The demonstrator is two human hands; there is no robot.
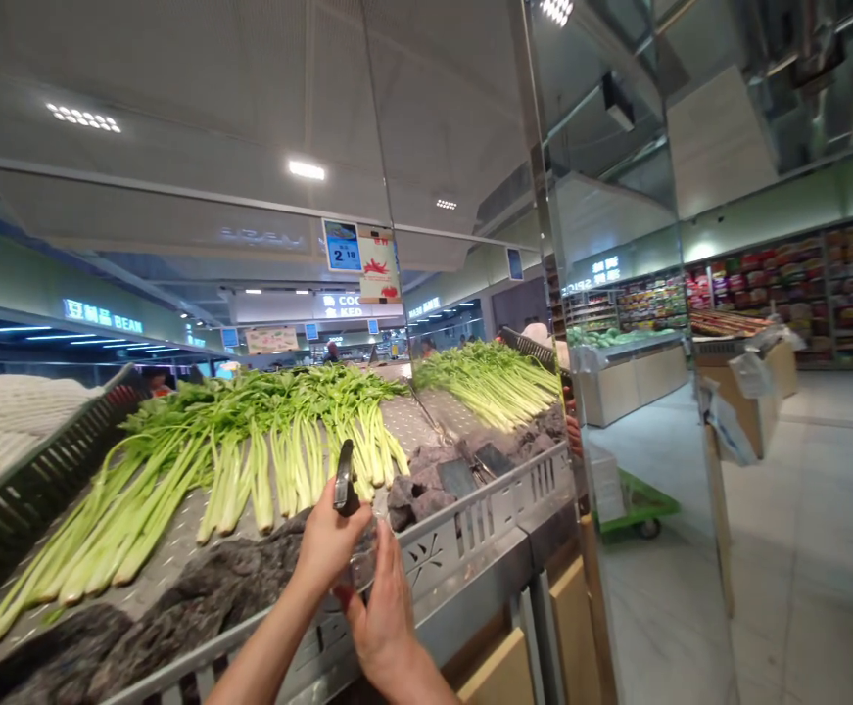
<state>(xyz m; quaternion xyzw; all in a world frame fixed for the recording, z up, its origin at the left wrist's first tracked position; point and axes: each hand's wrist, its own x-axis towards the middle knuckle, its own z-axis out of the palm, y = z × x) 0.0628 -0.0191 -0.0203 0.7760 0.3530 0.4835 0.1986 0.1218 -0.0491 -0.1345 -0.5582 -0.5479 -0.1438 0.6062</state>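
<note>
My left hand (329, 539) is closed around a black curved object (344, 477) whose narrow end sticks up above the fist; its full shape is hidden. Just to the right and below, my right hand (389, 612) has its fingers stretched upward and its thumb apart. Something shiny shows between the two hands, too unclear to name. Both are over the front rail (462, 529) of a metal produce shelf. Beyond them bunches of celery (235, 460) lie side by side, leaves toward the back. Dark crumpled cloth (227, 578) runs along the front of the shelf.
A dark plastic crate (44, 470) with white netted items borders the celery on the left. Mirrors (470, 294) stand behind and to the right, reflecting the shelf. A price sign (343, 245) hangs above. Tiled floor (815, 529) and stocked shelves (771, 284) are at right.
</note>
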